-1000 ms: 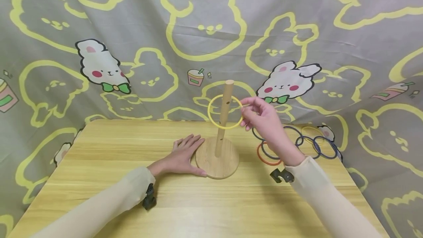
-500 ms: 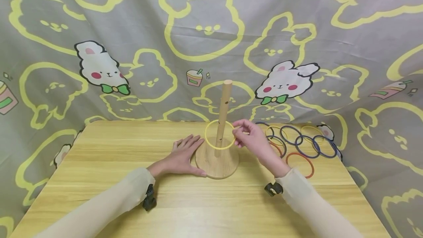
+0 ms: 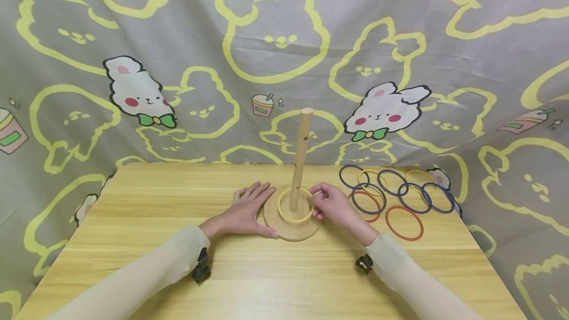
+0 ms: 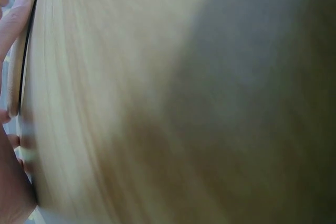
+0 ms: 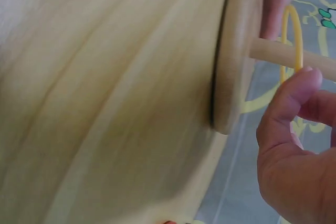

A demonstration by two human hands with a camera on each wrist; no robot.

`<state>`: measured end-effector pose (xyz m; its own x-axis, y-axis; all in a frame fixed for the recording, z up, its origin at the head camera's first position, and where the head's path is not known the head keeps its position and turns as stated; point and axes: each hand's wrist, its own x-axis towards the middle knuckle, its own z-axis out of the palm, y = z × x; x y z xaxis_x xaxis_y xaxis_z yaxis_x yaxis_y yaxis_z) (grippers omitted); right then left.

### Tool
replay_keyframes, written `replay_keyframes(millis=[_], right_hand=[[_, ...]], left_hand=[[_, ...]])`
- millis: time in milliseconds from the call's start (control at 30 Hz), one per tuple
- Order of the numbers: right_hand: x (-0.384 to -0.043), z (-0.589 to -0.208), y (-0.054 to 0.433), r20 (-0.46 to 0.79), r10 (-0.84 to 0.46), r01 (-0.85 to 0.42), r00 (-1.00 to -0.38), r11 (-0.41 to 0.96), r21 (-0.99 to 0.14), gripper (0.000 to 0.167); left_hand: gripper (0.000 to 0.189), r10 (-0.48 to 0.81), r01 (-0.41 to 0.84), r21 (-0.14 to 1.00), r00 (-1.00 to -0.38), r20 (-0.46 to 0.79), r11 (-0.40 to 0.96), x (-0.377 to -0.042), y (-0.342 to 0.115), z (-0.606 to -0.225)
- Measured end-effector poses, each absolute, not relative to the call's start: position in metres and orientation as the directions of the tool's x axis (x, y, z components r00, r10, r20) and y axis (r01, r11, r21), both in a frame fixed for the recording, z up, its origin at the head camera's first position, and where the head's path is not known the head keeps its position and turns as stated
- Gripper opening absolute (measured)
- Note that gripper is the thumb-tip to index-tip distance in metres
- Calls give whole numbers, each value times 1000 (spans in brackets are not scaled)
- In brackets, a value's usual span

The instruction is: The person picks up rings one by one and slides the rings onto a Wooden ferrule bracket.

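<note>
A wooden post [image 3: 301, 152] rises from a round wooden base [image 3: 294, 231] on the table. Around the lower part of the post is a yellow ring [image 3: 295, 220], pinched at its right side by the thumb and fingers of my right hand [image 3: 333, 205]. In the right wrist view the yellow ring [image 5: 298, 38] encircles the post a short way above the base, not touching it. My left hand [image 3: 246, 214] rests with spread, straight fingers against the left edge of the base, its thumb at the front rim. The left wrist view shows mostly tabletop, with the left thumb [image 4: 14, 22] along the base's edge.
At the right back lie several overlapping rings: blue rings [image 3: 370, 211], yellow rings and red ones. One red ring [image 3: 404, 238] lies nearest the front, apart from the others. A grey patterned cloth [image 3: 200, 28] hangs behind the table [image 3: 266, 280].
My right hand has lowered the yellow ring down the post, from about mid-height to just above the base. The left hand stays at the base.
</note>
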<state>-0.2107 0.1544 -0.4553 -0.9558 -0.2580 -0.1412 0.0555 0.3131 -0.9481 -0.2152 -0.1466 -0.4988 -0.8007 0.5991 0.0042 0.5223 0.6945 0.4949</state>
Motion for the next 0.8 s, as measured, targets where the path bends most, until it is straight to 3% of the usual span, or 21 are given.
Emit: replay_keyframes(millis=[367, 800], right_hand=[[-212, -470, 149, -208, -282, 74, -937, 422, -904, 19], [-213, -467, 161, -119, -252, -37, -960, 539, -842, 17]], left_hand=[[129, 595, 516, 500, -804, 0, 696, -212, -148, -500], [130, 604, 529, 511, -796, 23, 678, -214, -147, -499]])
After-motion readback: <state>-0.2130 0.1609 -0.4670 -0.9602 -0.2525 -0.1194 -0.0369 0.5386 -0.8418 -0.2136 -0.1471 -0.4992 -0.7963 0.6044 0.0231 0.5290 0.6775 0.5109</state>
